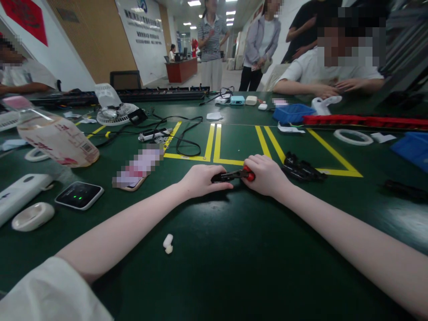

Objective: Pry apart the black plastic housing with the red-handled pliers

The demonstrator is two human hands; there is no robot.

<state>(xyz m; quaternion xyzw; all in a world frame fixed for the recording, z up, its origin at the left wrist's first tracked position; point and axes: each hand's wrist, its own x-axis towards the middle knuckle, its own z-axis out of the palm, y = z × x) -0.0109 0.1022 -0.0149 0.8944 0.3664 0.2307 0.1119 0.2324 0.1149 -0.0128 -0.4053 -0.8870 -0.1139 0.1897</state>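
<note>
My right hand (265, 174) is closed around the red handles of a pair of pliers (249, 174). Their dark jaws point left, reaching the small black part (219, 177) in my left hand (202, 180). That hand pinches the part between thumb and fingers; its exact kind is hard to make out. Both hands are just above the green table (214, 276), near the yellow tape marks (230, 161). Beside my right wrist lies a pile of black parts (301, 168), which look similar in colour.
To the left are a phone (138, 167), a bottle (56, 133), a square device (79, 195) and a white fan (115, 111). Small white earbuds (168, 243) lie in front. Blue bins (290, 113) and a tape roll (353, 137) stand at right. Other people sit and stand beyond.
</note>
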